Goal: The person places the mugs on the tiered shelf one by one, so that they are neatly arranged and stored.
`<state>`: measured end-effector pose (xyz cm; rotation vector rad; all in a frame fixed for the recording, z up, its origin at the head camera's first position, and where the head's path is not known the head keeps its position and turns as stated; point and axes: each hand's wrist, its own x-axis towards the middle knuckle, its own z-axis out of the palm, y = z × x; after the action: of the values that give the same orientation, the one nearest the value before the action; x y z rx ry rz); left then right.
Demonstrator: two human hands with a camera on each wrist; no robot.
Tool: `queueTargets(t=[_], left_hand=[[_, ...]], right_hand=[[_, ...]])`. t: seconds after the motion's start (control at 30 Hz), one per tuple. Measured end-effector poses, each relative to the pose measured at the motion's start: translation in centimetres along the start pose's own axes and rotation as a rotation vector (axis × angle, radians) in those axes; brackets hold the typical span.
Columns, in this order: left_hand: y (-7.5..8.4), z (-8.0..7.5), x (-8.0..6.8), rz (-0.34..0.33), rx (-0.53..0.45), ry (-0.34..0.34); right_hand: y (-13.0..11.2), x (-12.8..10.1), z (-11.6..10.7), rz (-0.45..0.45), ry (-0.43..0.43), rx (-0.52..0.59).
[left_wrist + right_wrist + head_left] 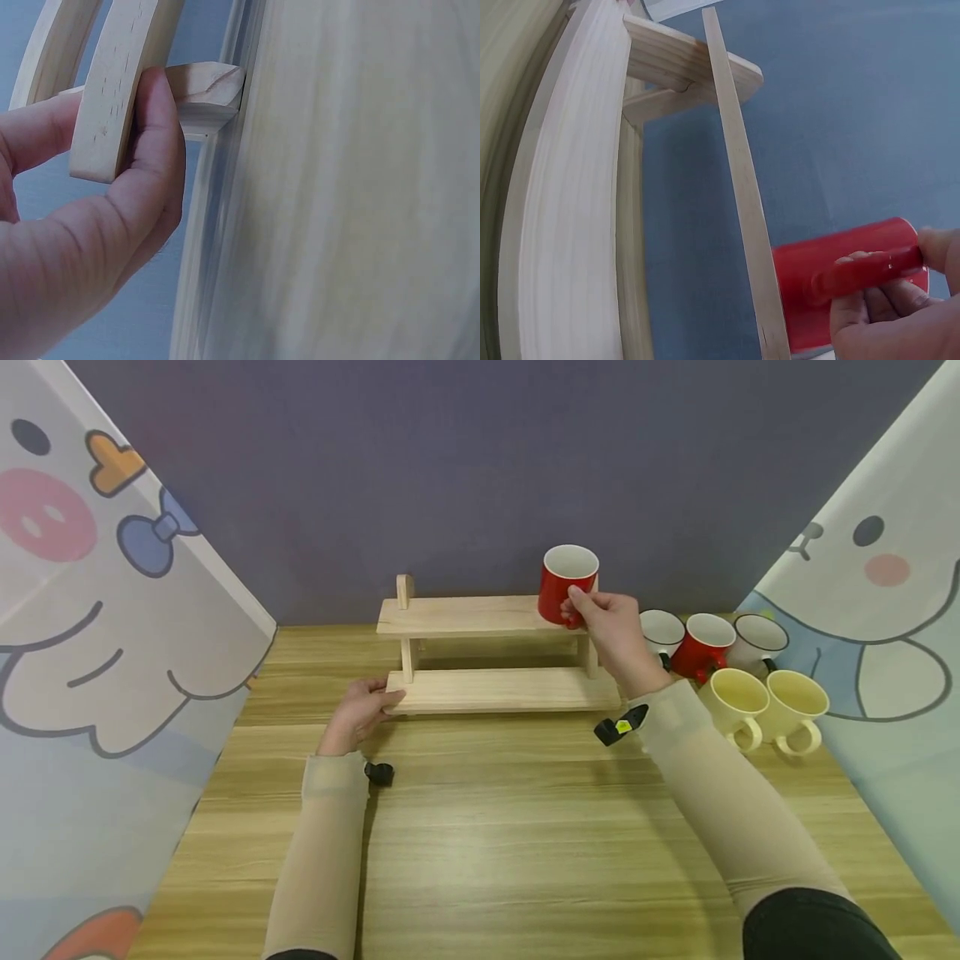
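A two-tier wooden shelf (480, 614) stands on the table near the back wall. My right hand (611, 627) grips a red mug (564, 583) by its handle, holding it upright at the right end of the top tier. In the right wrist view the red mug (832, 281) sits beside the top board's edge, fingers curled round the handle. My left hand (365, 708) holds the left end of the lower tier. In the left wrist view its thumb (154, 150) presses against the lower board (112, 82).
Several mugs stand at the right of the shelf: a white one (662, 632), a red one (705, 646), another white one (757, 642) and two cream ones (738, 703). Cartoon-printed panels close in both sides. The wooden table (495, 827) stretches toward me.
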<state>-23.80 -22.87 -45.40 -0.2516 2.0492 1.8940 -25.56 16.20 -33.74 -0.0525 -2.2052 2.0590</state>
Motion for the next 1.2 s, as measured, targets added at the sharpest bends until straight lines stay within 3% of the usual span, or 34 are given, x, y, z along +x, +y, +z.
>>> queueTargets(t=[0.17,0.33,0.57,0.83,1.2], left_hand=[[0.0,-0.1,-0.2,-0.008,0.029,0.010],[-0.2,-0.3,-0.2,-0.013,0.027,0.013],[-0.1,-0.2,-0.3,0.000,0.004,0.010],[-0.1,0.2,-0.1,0.022,-0.054,-0.014],[-0.2,0.1,-0.4,0.029,-0.024,-0.020]], right_hand=[[0.0,-0.5,-1.2,0.008,0.008,-0.148],[-0.1,-1.8,-3.1,-0.038,0.013,-0.258],[-0.3,-3.7,-6.0,-0.126,0.054,-0.251],[0.2,-6.5,-9.6,-0.240,0.159,-0.373],[1.7,-10.3,-15.5,-0.204,0.245,-0.365]])
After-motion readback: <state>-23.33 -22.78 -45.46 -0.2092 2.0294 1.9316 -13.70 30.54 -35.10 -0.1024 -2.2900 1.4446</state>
